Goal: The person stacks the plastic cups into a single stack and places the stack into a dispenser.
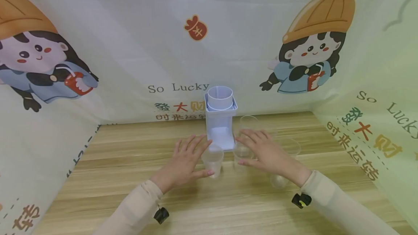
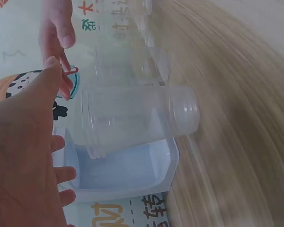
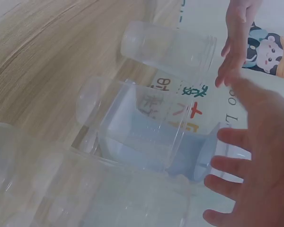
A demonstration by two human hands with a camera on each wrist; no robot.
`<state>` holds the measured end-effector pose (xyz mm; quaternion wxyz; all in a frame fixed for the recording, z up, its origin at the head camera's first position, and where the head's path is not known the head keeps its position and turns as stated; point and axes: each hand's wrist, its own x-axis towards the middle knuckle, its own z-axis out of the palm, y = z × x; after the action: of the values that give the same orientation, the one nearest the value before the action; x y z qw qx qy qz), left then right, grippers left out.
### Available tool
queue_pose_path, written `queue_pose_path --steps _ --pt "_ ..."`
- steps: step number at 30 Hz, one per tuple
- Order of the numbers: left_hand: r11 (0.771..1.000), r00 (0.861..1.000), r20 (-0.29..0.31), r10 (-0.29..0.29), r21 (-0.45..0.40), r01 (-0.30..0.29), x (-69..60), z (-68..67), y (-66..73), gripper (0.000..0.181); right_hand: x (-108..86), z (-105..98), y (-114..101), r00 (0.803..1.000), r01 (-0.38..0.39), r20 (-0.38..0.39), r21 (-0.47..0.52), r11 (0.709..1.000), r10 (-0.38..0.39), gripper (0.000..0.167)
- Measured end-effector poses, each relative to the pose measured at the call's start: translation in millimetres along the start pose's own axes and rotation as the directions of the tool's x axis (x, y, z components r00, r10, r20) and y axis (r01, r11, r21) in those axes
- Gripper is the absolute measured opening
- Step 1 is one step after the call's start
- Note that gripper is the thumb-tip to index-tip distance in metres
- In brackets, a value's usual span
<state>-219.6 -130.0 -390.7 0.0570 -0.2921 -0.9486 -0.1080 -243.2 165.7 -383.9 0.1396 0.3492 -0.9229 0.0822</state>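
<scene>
standing upright: clear, tapered cups (image 1: pixel 213 157)

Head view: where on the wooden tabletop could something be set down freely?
The wooden tabletop is bare left of the left hand, out to the printed cloth, and nearer the person between the sleeves. It is crowded before the white stand and to its right: clear cups stand between the hands and around the right hand.
</scene>
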Motion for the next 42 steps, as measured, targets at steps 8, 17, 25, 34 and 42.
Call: queue_pose_path --steps 8,17,25,34,42 --pt "0.999 0.993 -0.116 0.000 -0.048 -0.006 2.7 7.7 -5.6 0.088 0.6 1.9 1.4 0.996 -0.026 -0.080 -0.010 1.000 0.025 0.059" --pt "0.988 0.984 -0.174 -0.023 -0.152 -0.004 5.8 22.0 -12.1 0.088 -0.2 4.8 -2.5 0.995 -0.061 -0.086 -0.003 0.998 0.060 0.047" --pt "0.955 0.983 -0.156 -0.095 -0.294 0.046 7.1 28.8 -7.5 0.085 -0.9 11.8 -3.5 0.992 -0.085 -0.100 -0.023 0.996 0.082 0.047" --pt "0.934 0.973 -0.181 -0.140 -0.350 0.070 7.8 32.6 -3.9 0.085 -3.6 14.1 -3.8 0.974 -0.212 -0.075 -0.002 0.977 0.212 0.058" --pt "0.916 0.972 -0.149 -0.183 -0.386 0.113 10.1 35.9 -4.9 0.086 -4.1 13.2 -4.2 0.968 -0.247 -0.055 -0.038 0.968 0.245 0.064"
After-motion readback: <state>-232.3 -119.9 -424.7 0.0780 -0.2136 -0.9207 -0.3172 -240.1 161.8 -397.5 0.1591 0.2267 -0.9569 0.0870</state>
